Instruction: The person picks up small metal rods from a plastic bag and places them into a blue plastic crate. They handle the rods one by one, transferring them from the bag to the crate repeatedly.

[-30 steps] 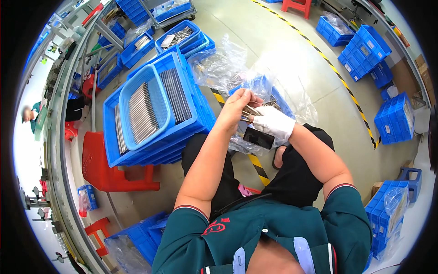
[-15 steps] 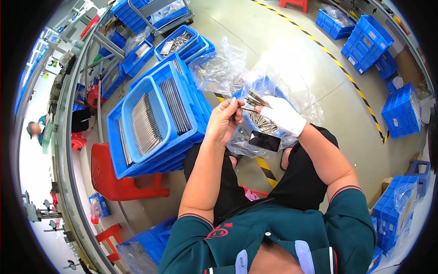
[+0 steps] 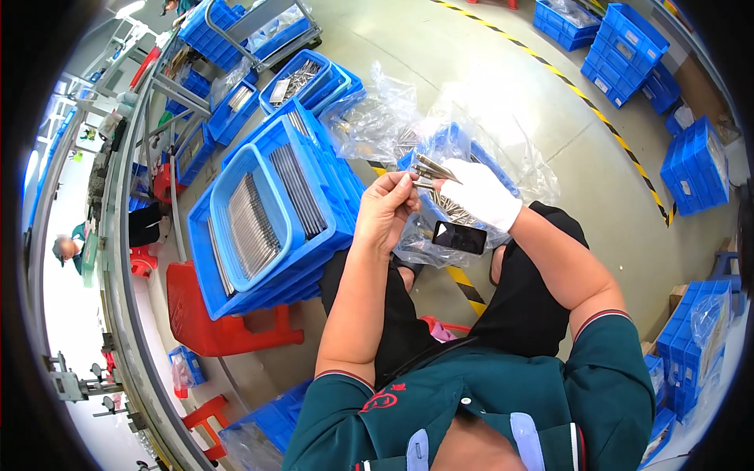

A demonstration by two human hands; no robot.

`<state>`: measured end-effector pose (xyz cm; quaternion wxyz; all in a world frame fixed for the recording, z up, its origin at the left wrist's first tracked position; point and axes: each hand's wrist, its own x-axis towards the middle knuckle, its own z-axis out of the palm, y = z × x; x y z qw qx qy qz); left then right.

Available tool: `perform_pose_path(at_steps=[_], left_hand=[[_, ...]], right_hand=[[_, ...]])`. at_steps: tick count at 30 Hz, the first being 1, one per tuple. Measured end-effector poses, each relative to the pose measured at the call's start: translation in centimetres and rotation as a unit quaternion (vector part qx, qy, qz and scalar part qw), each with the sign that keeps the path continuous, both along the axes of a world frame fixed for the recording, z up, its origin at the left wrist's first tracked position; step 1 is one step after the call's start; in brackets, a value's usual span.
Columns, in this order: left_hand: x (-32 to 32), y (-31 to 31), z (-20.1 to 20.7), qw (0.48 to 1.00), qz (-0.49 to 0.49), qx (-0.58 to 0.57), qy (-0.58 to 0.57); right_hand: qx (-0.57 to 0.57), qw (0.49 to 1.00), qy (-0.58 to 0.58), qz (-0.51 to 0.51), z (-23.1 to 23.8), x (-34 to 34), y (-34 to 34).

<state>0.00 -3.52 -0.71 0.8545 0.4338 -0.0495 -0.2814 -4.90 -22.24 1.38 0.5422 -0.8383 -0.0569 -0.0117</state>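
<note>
Over the lap of the seated person, both hands meet above a plastic-lined blue bin [image 3: 503,169] that sits on the floor between the knees. Largest beside them is the stack of blue crates [image 3: 271,235] on a red stool [image 3: 220,326] at the person's left, its top tray [image 3: 247,224] filled with rows of thin metal rods. A dark phone [image 3: 459,237] lies on the crumpled clear bag [image 3: 416,247] just under the hands.

The gloved right hand [image 3: 481,195] has its grip closed around a small bundle of metal rods [image 3: 428,169], whose ends fan out toward the left. The bare left hand [image 3: 385,212] has its fingertips pinched together on one end of that bundle, so both hands are clamped on the same rods.

Risks, as I judge them: the fanned ends look loosely gathered, so a slack pinch could let a rod slide out and drop into the bag or onto the floor, where it could roll out of reach. The bare fingers are on the rod tips and could be pricked or scraped if those ends are sharp. The phone rests on slippery plastic and could slide off if the bag is tugged.

Hard to make out: how many rods are in the bundle, what their tips look like, and what fills the bin under the film. The right palm hides the far part of the rods.
</note>
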Motion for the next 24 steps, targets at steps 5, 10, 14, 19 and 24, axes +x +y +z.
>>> perform_pose_path(at_steps=[5, 10, 14, 19, 24], left_hand=[[0.1, 0.5, 0.2, 0.992, -0.057, -0.084, 0.068], [0.0, 0.6, 0.3, 0.977, -0.092, -0.165, 0.099], [0.0, 0.5, 0.3, 0.977, -0.096, -0.163, 0.096], [-0.4, 0.2, 0.3, 0.983, -0.051, -0.143, 0.101], [-1.0, -0.4, 1.1, 0.989, 0.072, 0.103, -0.074]], right_hand=[[-0.039, 0.998, -0.028, 0.026, 1.3, -0.1, -0.3], [-0.037, 0.998, -0.044, 0.029, 1.6, -0.1, -0.4], [-0.06, 0.995, -0.071, 0.028, 1.4, -0.1, -0.3], [-0.077, 0.994, -0.073, 0.014, 1.0, -0.1, 0.1], [-0.031, 0.999, -0.022, 0.003, 0.8, 0.2, -0.1]])
